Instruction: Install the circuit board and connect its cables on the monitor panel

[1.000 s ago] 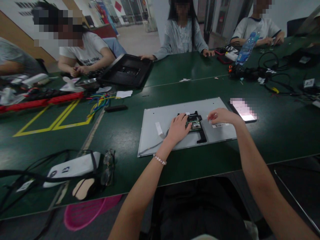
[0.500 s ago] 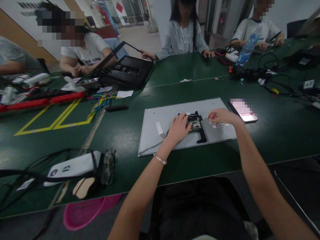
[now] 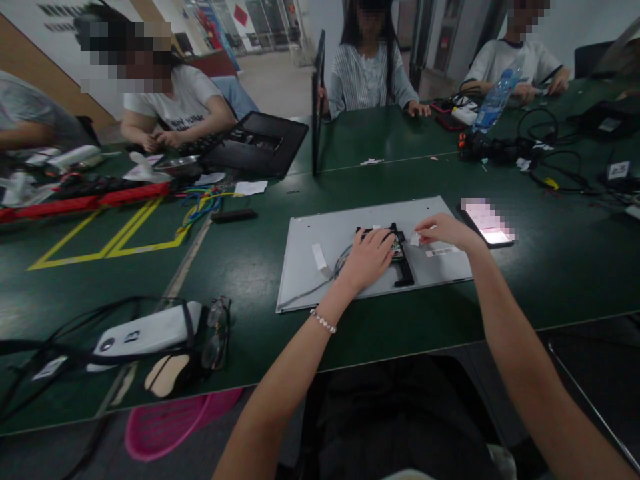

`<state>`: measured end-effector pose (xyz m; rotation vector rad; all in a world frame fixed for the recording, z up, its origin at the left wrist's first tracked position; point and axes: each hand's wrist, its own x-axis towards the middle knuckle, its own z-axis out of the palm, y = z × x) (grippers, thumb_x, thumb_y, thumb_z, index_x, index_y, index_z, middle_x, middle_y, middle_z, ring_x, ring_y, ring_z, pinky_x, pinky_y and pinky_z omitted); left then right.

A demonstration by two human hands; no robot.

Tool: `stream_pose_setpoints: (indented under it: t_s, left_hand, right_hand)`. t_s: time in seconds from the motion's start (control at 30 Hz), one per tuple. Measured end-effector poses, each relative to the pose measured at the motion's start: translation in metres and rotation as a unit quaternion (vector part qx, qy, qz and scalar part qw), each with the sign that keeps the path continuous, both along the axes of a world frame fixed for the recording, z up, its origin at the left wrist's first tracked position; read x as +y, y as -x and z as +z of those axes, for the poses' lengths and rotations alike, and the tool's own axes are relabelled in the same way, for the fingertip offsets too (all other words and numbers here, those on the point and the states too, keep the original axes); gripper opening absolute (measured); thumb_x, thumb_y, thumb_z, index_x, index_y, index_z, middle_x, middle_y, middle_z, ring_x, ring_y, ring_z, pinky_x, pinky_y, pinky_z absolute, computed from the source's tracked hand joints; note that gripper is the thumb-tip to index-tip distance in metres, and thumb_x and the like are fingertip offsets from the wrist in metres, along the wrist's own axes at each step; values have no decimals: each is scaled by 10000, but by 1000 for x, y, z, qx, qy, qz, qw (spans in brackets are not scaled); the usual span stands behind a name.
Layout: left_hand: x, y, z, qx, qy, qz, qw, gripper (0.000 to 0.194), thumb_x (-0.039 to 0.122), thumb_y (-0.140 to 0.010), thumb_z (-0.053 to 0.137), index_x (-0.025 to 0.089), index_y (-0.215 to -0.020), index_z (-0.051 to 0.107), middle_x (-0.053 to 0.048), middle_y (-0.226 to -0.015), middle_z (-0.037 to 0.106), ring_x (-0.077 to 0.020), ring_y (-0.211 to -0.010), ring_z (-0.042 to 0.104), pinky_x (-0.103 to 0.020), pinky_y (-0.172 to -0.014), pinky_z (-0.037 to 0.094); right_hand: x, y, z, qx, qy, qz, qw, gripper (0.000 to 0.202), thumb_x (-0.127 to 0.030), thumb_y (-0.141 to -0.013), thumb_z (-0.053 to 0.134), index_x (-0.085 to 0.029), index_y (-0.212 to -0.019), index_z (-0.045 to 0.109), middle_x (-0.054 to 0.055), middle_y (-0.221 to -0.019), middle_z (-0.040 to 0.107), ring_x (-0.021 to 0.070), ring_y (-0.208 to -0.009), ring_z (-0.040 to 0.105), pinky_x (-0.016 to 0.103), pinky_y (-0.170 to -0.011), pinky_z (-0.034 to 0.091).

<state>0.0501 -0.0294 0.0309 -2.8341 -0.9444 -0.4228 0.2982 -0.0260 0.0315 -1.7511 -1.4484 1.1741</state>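
Observation:
A flat grey-white panel, like the back of a display, lies in front of me on the green table. On its middle sits a black plastic bracket with a green circuit board, partly covered by my left hand. That hand rests over them with its fingers stretched out. Just right of the bracket, my right hand pinches a small white piece of tape or sticker above the panel. A grey cable runs from under my left hand across the panel, near a white strip.
A lit phone lies right of the panel. Glasses, a white device and a beige mouse are at the left. Across the table, people sit near a black casing, a bottle and cables.
My left hand has slid slightly right over the board. The white piece in my right fingers shows more clearly, tilted leftward. Across the table, a person has swung a black frame upright, off the casing.

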Motion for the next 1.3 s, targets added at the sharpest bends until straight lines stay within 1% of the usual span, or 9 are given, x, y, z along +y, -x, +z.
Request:
stream_pose_setpoints:
  t_s: [0.1,0.2,0.37,0.47,0.57,0.73,0.9,1.17,1.3]
  left_hand:
    - [-3,-4,-2,5,-5,-34,999,399,324,-1024,308,158,-1342,484,-113,-1420,484,-239,-1317,418,-459,-1137,254]
    - [-5,-6,-5,15,-6,-55,998,409,356,-1024,322,164,-1351,476,-112,-1427,474,-240,-1341,390,-457,-1140,246]
    - [-7,-8,-8,31,-2,-53,998,432,374,-1021,338,173,-1391,435,-106,-1420,477,-242,-1313,419,-444,-1128,258]
    - [-8,-8,-8,40,-6,-44,998,455,380,-1022,330,178,-1422,405,-110,-1461,437,-248,-1314,421,-439,-1122,263]
    - [-9,-8,-8,48,-8,-38,998,463,386,-1023,318,173,-1424,411,-109,-1503,393,-248,-1327,408,-436,-1124,258]
    - [-9,-9,-8,55,6,-50,997,462,370,-1034,275,154,-1407,440,-90,-1444,479,-230,-1325,405,-435,-1127,249]
    - [-9,-9,-6,52,15,-46,997,458,367,-1030,290,168,-1416,434,-90,-1456,467,-231,-1316,417,-426,-1116,264]
    - [-8,-9,-8,42,21,-56,997,439,352,-1024,312,185,-1406,453,-70,-1464,460,-231,-1295,438,-408,-1077,327]
    - [-8,-9,-7,46,20,-59,997,449,338,-1024,299,190,-1423,442,-63,-1526,380,-246,-1297,434,-404,-1043,364]
  right_hand:
    - [-2,6,3,46,6,17,999,116,-144,-779,630,-129,-841,726,110,-842,727,194,-761,704,328,-762,587]
    - [-4,10,6,79,18,44,996,78,-164,-764,653,-147,-821,703,87,-819,717,185,-761,696,334,-766,586]
    - [-2,14,3,105,29,66,992,131,-244,-753,702,-154,-846,680,72,-795,709,161,-728,682,316,-749,577]
    - [0,18,-2,110,41,63,991,135,-243,-753,708,-153,-845,667,62,-756,698,151,-703,675,293,-719,573]
    - [2,19,-7,94,48,63,992,131,-213,-754,692,-155,-870,676,59,-769,699,146,-703,672,267,-682,566]
    - [3,20,-7,55,47,66,995,140,-192,-780,641,-146,-904,686,53,-760,698,120,-662,652,224,-635,535]
    - [3,18,-4,20,37,66,997,116,-198,-784,642,-143,-877,684,59,-793,707,103,-626,634,200,-588,511]
    - [1,16,-4,-19,26,77,997,149,-236,-738,691,-151,-859,705,73,-815,723,135,-636,648,243,-599,535]
    - [2,17,-5,-55,2,95,994,154,-198,-717,660,-150,-854,710,74,-811,726,162,-686,667,239,-583,525]
